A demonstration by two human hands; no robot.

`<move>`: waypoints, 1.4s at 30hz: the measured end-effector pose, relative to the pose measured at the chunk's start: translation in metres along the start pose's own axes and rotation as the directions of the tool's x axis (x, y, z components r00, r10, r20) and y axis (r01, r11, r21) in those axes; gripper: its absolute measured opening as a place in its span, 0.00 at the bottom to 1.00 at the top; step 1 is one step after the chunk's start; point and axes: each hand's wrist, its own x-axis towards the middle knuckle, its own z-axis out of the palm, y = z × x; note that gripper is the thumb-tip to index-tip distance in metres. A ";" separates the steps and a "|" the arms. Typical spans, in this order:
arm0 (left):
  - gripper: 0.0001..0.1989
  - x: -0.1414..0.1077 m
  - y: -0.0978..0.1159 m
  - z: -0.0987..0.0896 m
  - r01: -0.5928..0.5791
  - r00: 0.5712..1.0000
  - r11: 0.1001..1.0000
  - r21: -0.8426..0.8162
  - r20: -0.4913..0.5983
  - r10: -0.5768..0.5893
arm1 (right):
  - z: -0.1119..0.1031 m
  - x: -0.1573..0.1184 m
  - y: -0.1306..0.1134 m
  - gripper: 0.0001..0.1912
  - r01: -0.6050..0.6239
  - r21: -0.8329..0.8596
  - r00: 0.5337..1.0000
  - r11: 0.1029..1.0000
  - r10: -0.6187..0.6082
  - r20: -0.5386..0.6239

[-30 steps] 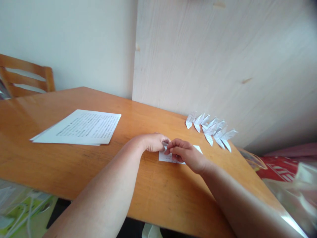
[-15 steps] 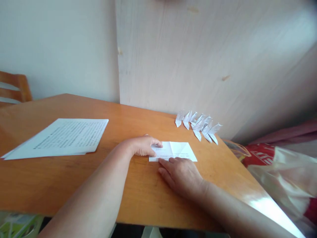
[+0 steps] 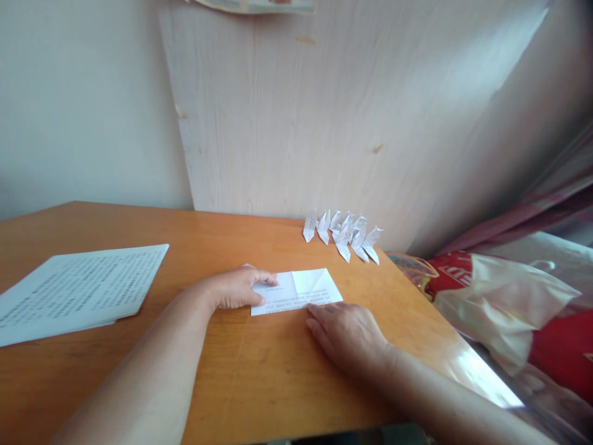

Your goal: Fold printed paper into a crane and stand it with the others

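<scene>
A creased white sheet with printed text [image 3: 306, 289] lies flat on the wooden table [image 3: 259, 377]. My left hand [image 3: 238, 287] rests on its left end, thumb and fingers apart and pressing the paper down. At the sheet's lower right edge, my right hand [image 3: 349, 330] lies palm down, its fingertips touching the paper's near edge. Several folded paper pieces with pointed ends [image 3: 343, 233] stand grouped behind the sheet, near the wall.
A stack of printed sheets [image 3: 88, 287] lies at the left of the table. Beyond the right table edge are a red bag [image 3: 451, 275] and a pale plastic bag [image 3: 507, 300]. A pale panel [image 3: 278, 123] stands against the back.
The head view has shifted, so the table's contents appear further left. My right hand has slid right along the sheet's near edge, uncovering more print. My left hand stays on the left end.
</scene>
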 end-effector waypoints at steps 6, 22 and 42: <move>0.32 0.001 -0.003 0.002 0.017 1.000 1.000 -0.012 -0.021 -0.017 | -0.001 -0.010 0.017 0.20 -0.049 0.009 0.999 0.999 0.049 0.020; 0.32 -0.001 0.000 0.001 0.054 0.998 0.998 -0.021 -0.023 -0.055 | 0.002 -0.019 0.056 0.22 -0.160 -0.024 0.987 0.987 0.161 0.023; 0.20 0.005 -0.001 0.002 0.118 0.902 0.962 -0.246 -0.379 -0.207 | -0.012 0.058 0.070 0.17 -0.103 0.213 0.976 0.972 0.141 -0.169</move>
